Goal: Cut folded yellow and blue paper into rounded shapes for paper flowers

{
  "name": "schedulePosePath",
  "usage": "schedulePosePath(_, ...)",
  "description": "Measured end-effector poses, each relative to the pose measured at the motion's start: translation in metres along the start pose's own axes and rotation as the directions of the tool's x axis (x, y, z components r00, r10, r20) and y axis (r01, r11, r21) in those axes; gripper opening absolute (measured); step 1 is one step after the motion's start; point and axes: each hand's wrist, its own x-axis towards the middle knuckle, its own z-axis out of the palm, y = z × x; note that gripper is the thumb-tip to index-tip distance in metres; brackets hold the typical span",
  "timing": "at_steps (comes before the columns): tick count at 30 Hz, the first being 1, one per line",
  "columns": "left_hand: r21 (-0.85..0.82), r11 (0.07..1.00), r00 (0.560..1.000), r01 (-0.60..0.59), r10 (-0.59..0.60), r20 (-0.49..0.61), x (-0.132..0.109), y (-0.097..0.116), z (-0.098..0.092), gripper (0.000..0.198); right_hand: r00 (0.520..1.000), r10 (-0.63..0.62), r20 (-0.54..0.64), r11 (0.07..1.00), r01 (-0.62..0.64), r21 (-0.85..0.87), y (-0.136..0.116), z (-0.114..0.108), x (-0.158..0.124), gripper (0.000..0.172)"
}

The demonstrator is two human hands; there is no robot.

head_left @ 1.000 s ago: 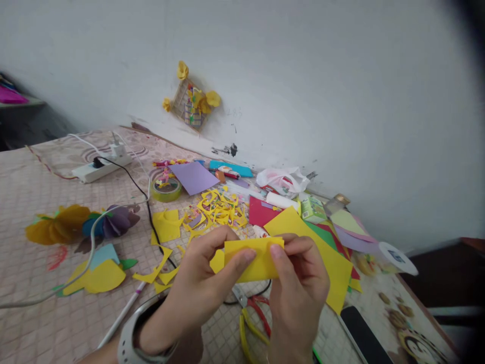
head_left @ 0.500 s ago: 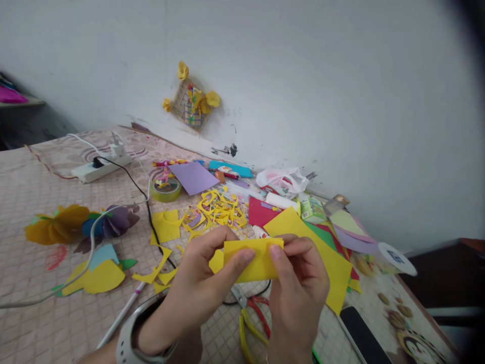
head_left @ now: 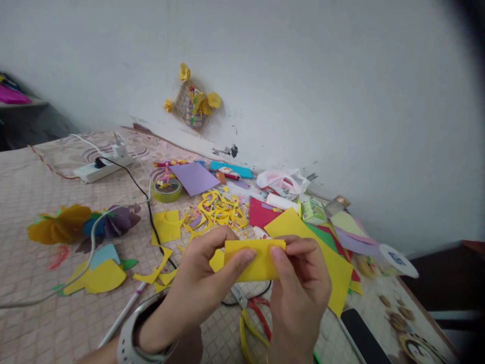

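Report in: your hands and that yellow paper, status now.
Left grip and right grip pinching yellow paper piece, one at each side. Red-and-yellow-handled pliers lying below the hands, not touching.

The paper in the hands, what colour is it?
It is bright yellow. The paper shows best in the head view.

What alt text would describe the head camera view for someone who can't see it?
A person's left hand and right hand pinch a piece of yellow paper. Below lies a patterned cloth surface, strewn with yellow paper scraps, coloured paper sheets and a tool with red and yellow handles. A paper-flower decoration hangs on the white wall.
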Motion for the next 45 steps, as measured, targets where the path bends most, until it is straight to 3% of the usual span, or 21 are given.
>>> schedulePosePath(38,-0.029,0.999,0.999,0.037,-0.037,0.013,-0.0014,-0.0012,0.0,0.025,0.999,0.006,-0.035,0.999,-0.007,-0.04,-0.0001,-0.0018,-0.0013,0.013)
schedulePosePath(45,-0.014,1.0,1.0,-0.003,0.003,-0.006,-0.0015,-0.0006,-0.0004,0.024,1.0,0.007,-0.025,1.0,-0.008,-0.028,-0.0019,-0.0006,-0.0012,0.015)
